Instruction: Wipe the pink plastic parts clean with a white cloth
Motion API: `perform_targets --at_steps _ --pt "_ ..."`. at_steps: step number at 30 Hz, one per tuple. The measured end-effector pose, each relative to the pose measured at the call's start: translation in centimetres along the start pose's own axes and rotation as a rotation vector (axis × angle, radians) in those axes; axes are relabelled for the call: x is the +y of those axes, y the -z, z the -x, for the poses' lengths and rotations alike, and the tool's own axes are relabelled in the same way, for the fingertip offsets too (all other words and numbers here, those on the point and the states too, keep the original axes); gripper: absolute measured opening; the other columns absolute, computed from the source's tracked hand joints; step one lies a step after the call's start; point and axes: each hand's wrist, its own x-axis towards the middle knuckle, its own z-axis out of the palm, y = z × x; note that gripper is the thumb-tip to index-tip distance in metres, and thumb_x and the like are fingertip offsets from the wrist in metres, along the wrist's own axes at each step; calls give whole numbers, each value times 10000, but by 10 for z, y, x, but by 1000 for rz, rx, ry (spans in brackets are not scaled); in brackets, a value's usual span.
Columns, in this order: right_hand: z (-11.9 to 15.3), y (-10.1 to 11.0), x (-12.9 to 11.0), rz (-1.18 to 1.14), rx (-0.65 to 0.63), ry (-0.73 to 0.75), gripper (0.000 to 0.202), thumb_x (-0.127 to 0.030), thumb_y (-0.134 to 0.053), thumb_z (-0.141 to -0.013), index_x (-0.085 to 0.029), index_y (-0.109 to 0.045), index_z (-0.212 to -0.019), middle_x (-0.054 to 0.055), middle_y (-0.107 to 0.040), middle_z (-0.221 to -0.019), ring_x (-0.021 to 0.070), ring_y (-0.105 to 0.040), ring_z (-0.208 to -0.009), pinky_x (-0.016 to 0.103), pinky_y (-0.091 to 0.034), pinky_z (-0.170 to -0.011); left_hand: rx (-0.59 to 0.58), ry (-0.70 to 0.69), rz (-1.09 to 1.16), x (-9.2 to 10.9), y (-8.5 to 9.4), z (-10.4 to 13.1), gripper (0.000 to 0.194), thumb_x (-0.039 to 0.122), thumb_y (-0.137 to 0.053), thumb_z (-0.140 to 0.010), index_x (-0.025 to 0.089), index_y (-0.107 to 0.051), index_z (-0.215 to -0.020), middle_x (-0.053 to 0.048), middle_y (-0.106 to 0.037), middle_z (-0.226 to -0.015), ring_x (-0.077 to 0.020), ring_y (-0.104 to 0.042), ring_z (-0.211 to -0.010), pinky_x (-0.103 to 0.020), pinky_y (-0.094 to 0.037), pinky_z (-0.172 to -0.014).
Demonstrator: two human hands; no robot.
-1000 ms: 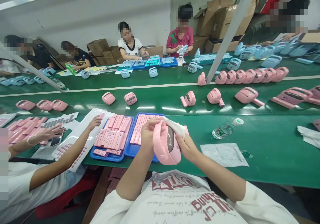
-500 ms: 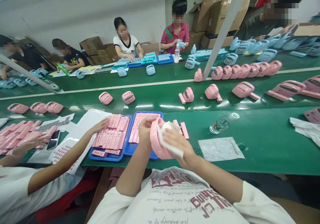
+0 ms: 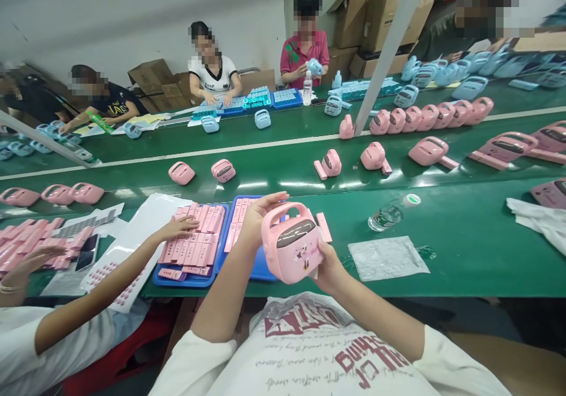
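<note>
A glossy pink case [image 3: 292,248] with a top handle, a dark window and a printed cartoon mouse is held up before my chest, its printed face toward me. My right hand [image 3: 329,269] grips its lower right side, thumb at the front edge. A sliver of white cloth [image 3: 315,273] shows beneath that hand; the rest is hidden. Behind the case's upper left is my left hand [image 3: 256,222], fingers stretched out past the handle; the case hides its thumb. Beyond the case lies a blue tray [image 3: 260,271] with pink bars [image 3: 236,222].
Another blue tray [image 3: 159,278] of pink bars is at left, under a neighbour's hand [image 3: 177,228]. At right lie a water bottle [image 3: 387,214] and a white folded sheet [image 3: 389,258]. Pink cases [image 3: 181,173] line the green bench [image 3: 265,178]. Several people work opposite.
The pink case has turned so its printed face shows. My right hand has moved from wiping with the cloth to gripping the case's side. My left fingers have straightened behind the handle.
</note>
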Motion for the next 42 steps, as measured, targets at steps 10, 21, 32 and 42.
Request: perform_targets --at_steps 10,21,32,42 --pt "-17 12 -24 346 16 307 730 -521 -682 -706 -223 -421 -1319 98 -546 -1312 273 -521 -1201 427 -452 -992 -25 -37 -233 -46 6 48 845 269 -832 -579 262 -422 -1318 -76 -561 -1247 -237 -564 -1119 -347 -484 -908" --pt "-38 3 -56 1536 -93 890 460 -478 -376 -906 -197 -559 -591 60 -576 -582 152 -492 -571 307 -359 -592 -147 -808 -997 -61 11 29 710 208 -744 -665 247 -454 -1312 -132 -597 -1198 -304 -575 -1104 -459 -473 -934" --pt "-63 46 -94 968 259 512 591 -635 -331 -894 -170 -695 -907 85 -722 -839 219 -687 -807 346 -550 -728 -239 -1196 -1174 -61 35 30 437 105 -608 -785 356 -621 -1143 -78 -533 -1124 -251 -495 -1120 -419 -488 -950" --pt "-55 16 -76 1298 -591 454 547 -527 -314 -942 -188 -554 -1298 109 -540 -1346 242 -447 -1307 468 -304 -1118 -182 -1396 -1162 -64 24 24 329 84 -718 -706 288 -655 -956 -48 -454 -993 -188 -471 -991 -312 -478 -879"
